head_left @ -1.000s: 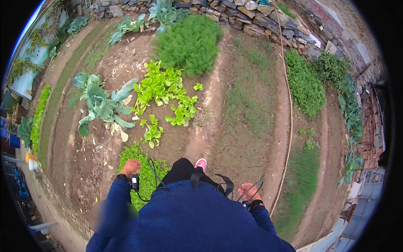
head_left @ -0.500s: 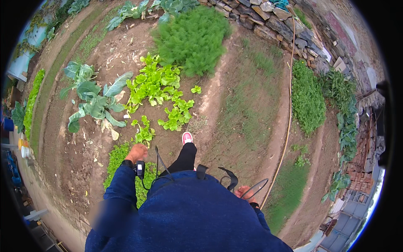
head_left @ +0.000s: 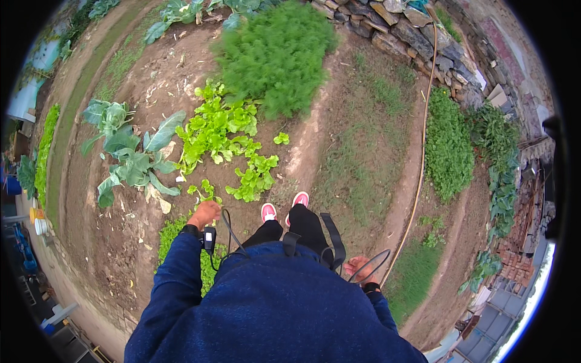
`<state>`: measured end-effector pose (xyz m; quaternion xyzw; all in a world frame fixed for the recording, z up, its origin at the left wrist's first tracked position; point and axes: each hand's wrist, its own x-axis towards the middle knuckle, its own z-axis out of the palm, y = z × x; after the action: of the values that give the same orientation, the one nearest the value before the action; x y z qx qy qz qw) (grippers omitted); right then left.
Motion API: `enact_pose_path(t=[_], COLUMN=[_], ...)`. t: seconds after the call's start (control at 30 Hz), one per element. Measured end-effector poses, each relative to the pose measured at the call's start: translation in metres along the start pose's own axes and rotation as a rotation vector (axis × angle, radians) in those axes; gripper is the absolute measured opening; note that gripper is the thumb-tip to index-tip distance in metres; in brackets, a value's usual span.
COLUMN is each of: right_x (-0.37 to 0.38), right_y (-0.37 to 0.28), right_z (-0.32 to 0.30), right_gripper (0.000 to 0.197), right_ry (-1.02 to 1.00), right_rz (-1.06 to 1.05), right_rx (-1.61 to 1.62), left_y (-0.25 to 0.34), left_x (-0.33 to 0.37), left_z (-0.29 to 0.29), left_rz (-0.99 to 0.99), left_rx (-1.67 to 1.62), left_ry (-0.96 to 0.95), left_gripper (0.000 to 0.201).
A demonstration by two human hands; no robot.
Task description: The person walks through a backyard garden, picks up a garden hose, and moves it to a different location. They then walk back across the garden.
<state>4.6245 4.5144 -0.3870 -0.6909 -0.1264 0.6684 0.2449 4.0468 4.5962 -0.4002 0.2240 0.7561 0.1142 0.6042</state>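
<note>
My left hand [head_left: 206,214] hangs in front of the lowest small lettuce [head_left: 207,192], fingers curled in, with nothing visible in them. A small black device [head_left: 210,238] with a cable hangs beside that wrist. My right hand [head_left: 359,268] is low at my right side, also loosely curled, partly crossed by a thin dark cable loop [head_left: 380,261]. I see nothing held in it. Black straps [head_left: 333,236] dangle at my waist. Ahead of my left hand grows bright green lettuce [head_left: 218,130], with large blue-green leafy cabbage-like plants [head_left: 130,157] to its left.
My pink shoes [head_left: 301,199] stand on bare soil. A feathery green bush [head_left: 272,60] grows beyond the lettuce. On the right a tan hose [head_left: 419,187] runs along the bed beside a low green patch [head_left: 449,145]. A stone wall [head_left: 405,36] is at the far right.
My right foot has come into view beside the left one. My left hand has shifted slightly up and to the right, and the right hand slightly up and right.
</note>
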Motion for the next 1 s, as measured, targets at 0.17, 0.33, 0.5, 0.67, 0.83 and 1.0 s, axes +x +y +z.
enact_pose_path(t=[0.17,0.33,0.5,0.67,0.83,1.0], right_x=[0.034,0.099,0.152,0.173,0.187,0.219], right_y=[-0.056,-0.128,-0.206,-0.297,-0.351,-0.385], right_z=[0.005,0.007,0.011,-0.010,-0.024,-0.029], right_gripper=[0.006,0.006,0.003,0.005,0.006,0.009], right_ry=[0.037,0.059,0.040,0.070,0.146,0.100], right_rz=[0.118,0.113,0.101,0.026,-0.061,-0.001], right_rx=[0.097,0.078,-0.018,0.008,0.048,0.145], left_y=[0.034,0.088,0.166,0.248,0.322,0.383], left_x=[0.032,0.065,0.096,0.123,0.153,0.193], left_z=[-0.009,-0.022,-0.025,-0.001,0.018,0.016], left_rz=[-0.008,-0.111,0.143,-0.131,-0.100,0.029], left_rx=[-0.049,0.065,0.350,-0.029,0.037,-0.118], left_ry=[0.016,0.051,0.052,0.037,-0.013,-0.062], left_gripper=[0.014,0.018,0.015,0.021,0.023,0.023])
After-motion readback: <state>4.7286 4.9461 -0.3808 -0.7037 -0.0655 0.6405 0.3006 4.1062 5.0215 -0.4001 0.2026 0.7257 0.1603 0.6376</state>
